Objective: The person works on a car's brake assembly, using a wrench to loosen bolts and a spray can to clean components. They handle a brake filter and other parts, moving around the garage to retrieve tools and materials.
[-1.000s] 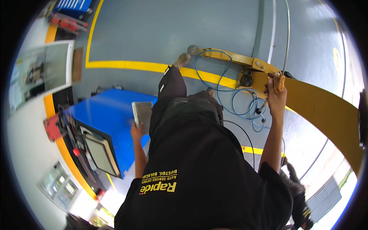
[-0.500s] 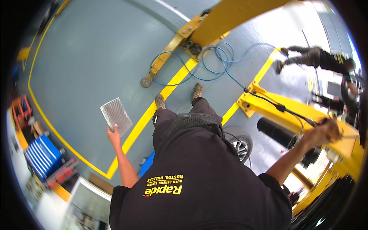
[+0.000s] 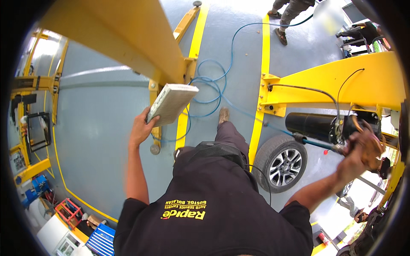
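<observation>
Nearest the camera, a black shirt (image 3: 213, 205) fills the lower middle of the view, and both forearms are raised away from it. The left hand (image 3: 141, 128) is closed on the lower corner of a flat white pleated filter panel (image 3: 173, 103), thumb on one face and fingers behind; the panel is held up in the air, tilted, just in front of a yellow lift arm (image 3: 115, 38) that crosses the upper left. The right hand (image 3: 361, 151) is blurred; it appears wrapped around a dark tool or nozzle at the end of a blue air hose (image 3: 222, 91), but how tightly it is closed cannot be told.

Below the right forearm, a car wheel (image 3: 282, 164) is seen just beside the yellow lift post base (image 3: 273, 100), with a black cylinder (image 3: 311, 126) mounted above it. The hose is laid in loose loops across the grey floor (image 3: 98, 141), close to the forward shoe (image 3: 223, 114).

Risks are judged as follows: the panel, pinched at one corner only, could be knocked on the lift arm's edge or slip from the hand; the hose loops could catch a foot; a pull on the hose could jerk the right hand.

Open floor is available to the left, bounded by yellow painted lines; the right is crowded. Farther off, another person's legs (image 3: 288, 19) stand at the top edge.
</observation>
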`<control>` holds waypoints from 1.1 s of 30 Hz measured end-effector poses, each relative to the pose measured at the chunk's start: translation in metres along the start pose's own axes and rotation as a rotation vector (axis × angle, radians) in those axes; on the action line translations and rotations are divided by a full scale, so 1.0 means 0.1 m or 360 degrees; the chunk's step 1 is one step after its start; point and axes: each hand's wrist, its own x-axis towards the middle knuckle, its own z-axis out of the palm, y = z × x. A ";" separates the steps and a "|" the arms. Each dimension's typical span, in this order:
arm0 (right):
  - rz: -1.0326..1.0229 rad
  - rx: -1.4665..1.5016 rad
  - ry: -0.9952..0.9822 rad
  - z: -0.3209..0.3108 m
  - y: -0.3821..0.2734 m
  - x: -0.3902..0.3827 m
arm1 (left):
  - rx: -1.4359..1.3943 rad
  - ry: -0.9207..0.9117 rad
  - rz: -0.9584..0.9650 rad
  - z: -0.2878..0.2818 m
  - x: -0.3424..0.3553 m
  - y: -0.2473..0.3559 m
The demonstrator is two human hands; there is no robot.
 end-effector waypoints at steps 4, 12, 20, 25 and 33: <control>0.0427 0.0068 -0.0328 0.56 0.75 0.64 | -0.0394 0.0293 0.0033 0.51 0.64 1.13; 0.0735 -0.0135 -0.0858 1.64 2.11 0.99 | -0.0983 0.0660 -0.0049 0.54 1.85 2.22; 0.0627 -0.0194 -0.1058 3.10 2.70 1.65 | -0.0967 0.0688 -0.0070 0.74 4.41 2.53; 0.0965 0.0099 -0.0944 4.89 3.29 2.68 | -0.0960 0.0770 0.0014 0.49 6.56 2.27; 0.0486 -0.0073 -0.1007 7.23 3.24 5.07 | -0.0863 0.0961 -0.0243 -0.51 8.82 2.64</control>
